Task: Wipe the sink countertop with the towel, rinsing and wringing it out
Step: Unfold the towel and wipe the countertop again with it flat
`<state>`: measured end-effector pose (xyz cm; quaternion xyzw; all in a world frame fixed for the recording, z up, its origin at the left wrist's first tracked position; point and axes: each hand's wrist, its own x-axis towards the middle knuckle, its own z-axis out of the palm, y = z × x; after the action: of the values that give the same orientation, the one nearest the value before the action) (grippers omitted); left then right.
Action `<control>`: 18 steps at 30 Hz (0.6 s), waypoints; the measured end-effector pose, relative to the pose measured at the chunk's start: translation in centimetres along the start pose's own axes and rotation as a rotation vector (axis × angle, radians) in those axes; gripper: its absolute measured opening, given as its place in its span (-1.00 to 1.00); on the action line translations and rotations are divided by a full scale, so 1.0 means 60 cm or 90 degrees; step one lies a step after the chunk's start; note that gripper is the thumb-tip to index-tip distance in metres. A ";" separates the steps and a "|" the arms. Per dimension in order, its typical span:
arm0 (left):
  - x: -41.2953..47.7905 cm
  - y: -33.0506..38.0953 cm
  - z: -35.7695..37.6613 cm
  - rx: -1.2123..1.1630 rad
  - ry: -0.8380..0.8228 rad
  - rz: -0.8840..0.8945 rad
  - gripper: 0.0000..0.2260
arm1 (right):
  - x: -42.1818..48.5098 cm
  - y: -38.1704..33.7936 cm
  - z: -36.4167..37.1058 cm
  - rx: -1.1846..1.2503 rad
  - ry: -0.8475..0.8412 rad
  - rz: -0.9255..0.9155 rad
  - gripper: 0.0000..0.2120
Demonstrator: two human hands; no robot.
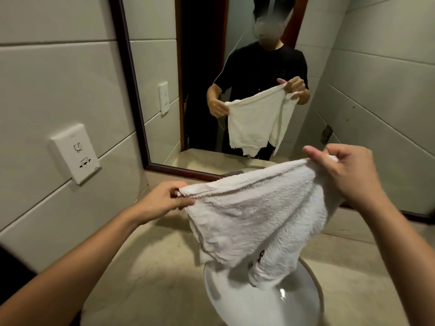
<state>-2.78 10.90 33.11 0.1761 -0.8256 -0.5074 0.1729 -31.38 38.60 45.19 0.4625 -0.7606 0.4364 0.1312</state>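
Note:
A white terry towel (256, 212) hangs spread out above the white round sink basin (235, 300). My left hand (164, 201) pinches its left top corner. My right hand (346, 175) pinches the right top corner, held a little higher. The towel's lower edge is frayed and droops down into the basin. The beige stone countertop (150, 260) lies around the sink. Any faucet is hidden behind the towel.
A dark-framed mirror (235, 90) stands on the wall behind the counter and shows a person in a black shirt holding the towel. A white wall socket plate (75, 154) sits on the tiled wall at left. Tiled walls close in on both sides.

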 end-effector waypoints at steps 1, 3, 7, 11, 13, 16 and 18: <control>-0.003 0.010 0.000 -0.080 0.015 0.002 -0.93 | -0.001 0.006 -0.008 -0.015 0.000 0.013 -0.25; -0.001 0.028 0.003 -0.287 0.021 0.003 -0.65 | -0.005 0.018 -0.024 -0.049 -0.012 0.040 -0.33; 0.020 0.106 0.028 -0.449 0.089 0.023 -0.72 | -0.031 0.051 -0.027 -0.099 -0.093 0.091 -0.43; 0.046 0.183 0.057 -0.371 0.081 0.076 -0.89 | -0.061 0.095 0.000 -0.045 -0.130 0.156 -0.28; 0.055 0.203 0.055 -0.358 0.091 0.089 -0.90 | -0.078 0.106 0.000 0.006 -0.131 0.198 -0.19; 0.062 0.200 0.034 -0.361 0.127 0.079 -0.82 | -0.099 0.119 -0.013 0.070 -0.145 0.209 -0.11; 0.060 0.190 0.024 -0.356 0.134 0.057 -0.84 | -0.105 0.120 -0.023 0.091 -0.162 0.198 -0.18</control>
<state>-7.90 15.16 43.12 0.1366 -0.6385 -0.6856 0.3219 -34.16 44.75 38.29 0.3991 -0.8004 0.4422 -0.0678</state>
